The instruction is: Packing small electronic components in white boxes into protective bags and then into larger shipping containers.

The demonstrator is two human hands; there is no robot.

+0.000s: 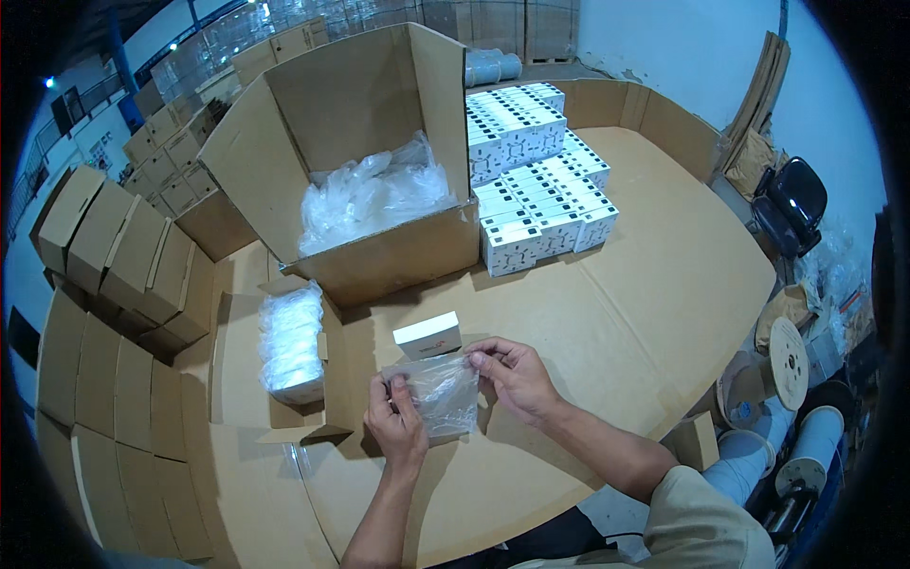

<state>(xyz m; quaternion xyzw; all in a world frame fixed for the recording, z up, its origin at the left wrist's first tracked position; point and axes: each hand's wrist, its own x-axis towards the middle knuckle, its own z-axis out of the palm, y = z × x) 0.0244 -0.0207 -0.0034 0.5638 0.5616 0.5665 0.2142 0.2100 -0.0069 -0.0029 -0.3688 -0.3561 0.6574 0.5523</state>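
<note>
Table (664, 313): cardboard-covered, bore everything; both hands were over its near edge.
Open carton (360, 161): stood well beyond the fingertips, clear bags heaped inside.
Boxed stack (536, 190): white boxes in rows, well beyond and right of the right fingers.
Flat cartons (114, 284): stacked far left of the left hand.
Bag bundle (291, 341): clear-wrapped, lay just left of the left fingers.
Small white box (428, 335): sat just beyond the fingertips, untouched.
Clear plastic bag (444, 394): was held between both hands, just above the table.
Left hand (398, 422): fingers pinched the bag's left edge.
Right hand (517, 375): fingers pinched its top right corner.
Handling: judged very light, limp, slippery and crinkly; best gripped at the edges or corners, pinched firmly.
</note>
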